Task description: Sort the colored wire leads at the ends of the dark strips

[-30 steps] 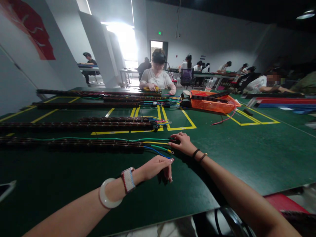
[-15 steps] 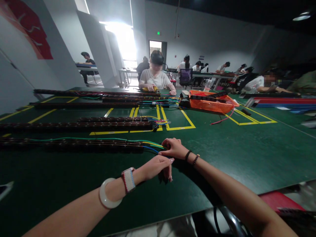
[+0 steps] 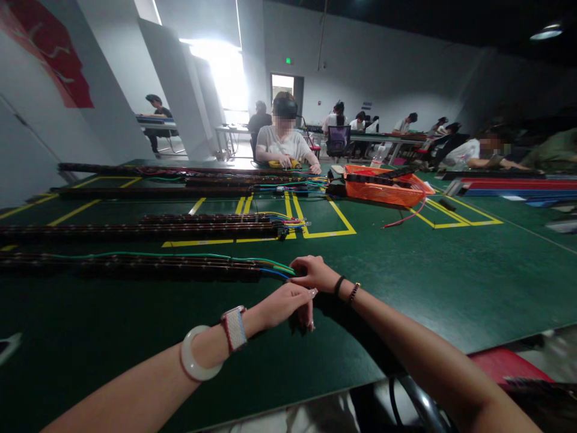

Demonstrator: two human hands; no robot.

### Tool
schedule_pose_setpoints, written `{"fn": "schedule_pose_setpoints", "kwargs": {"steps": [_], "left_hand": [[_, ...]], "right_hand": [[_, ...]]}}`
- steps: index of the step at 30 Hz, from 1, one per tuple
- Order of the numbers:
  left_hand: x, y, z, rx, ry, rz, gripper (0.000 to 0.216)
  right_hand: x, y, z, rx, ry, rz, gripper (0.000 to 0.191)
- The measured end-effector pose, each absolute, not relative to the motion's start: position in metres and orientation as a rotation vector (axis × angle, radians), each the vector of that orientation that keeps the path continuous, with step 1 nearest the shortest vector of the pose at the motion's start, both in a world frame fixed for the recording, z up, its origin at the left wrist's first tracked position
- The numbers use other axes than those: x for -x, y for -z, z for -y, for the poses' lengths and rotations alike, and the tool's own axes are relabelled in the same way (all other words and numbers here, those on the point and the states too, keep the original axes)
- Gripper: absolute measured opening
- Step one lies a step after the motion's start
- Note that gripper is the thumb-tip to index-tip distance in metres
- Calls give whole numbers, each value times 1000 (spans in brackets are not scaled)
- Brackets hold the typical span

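My right hand [image 3: 314,273] is closed around the ends of several green, yellow and blue wires [image 3: 277,269]. The wire tips are hidden behind its fingers. These wires come out of a long dark wiring bundle [image 3: 180,264] that runs off to the left across the green table. Just below and in front of the right hand is my left hand [image 3: 288,304], palm down with bent, drooping fingers. Its thumb and fingertips are apart, and nothing shows between them. A watch [image 3: 235,329] and a pale bangle [image 3: 198,353] are on the left wrist.
More dark bundles [image 3: 216,230] lie farther back on the green table [image 3: 406,282], across yellow tape outlines. An orange basket [image 3: 383,193] stands beyond, a red wire hanging from it. Opposite sits a co-worker [image 3: 282,141] with a yellow tool [image 3: 274,163]. A red seat [image 3: 509,365] is at lower right.
My right hand has shifted slightly left along the wires, and the wires lie closer together. My left hand has hardly moved. The co-worker's hand has moved on the yellow tool.
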State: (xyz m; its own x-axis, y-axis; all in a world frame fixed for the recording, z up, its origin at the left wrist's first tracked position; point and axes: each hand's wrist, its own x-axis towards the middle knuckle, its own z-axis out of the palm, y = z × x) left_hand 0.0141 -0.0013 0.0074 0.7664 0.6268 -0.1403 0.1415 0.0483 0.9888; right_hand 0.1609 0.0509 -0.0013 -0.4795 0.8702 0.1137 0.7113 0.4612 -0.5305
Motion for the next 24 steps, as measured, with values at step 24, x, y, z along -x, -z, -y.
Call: {"fn": "schedule_pose_setpoints", "kwargs": {"steps": [24], "left_hand": [[-15,1,-18,-542,-905,-582,31]], "right_hand": [[-161,-13,-41,1237,398,2561,14]]}}
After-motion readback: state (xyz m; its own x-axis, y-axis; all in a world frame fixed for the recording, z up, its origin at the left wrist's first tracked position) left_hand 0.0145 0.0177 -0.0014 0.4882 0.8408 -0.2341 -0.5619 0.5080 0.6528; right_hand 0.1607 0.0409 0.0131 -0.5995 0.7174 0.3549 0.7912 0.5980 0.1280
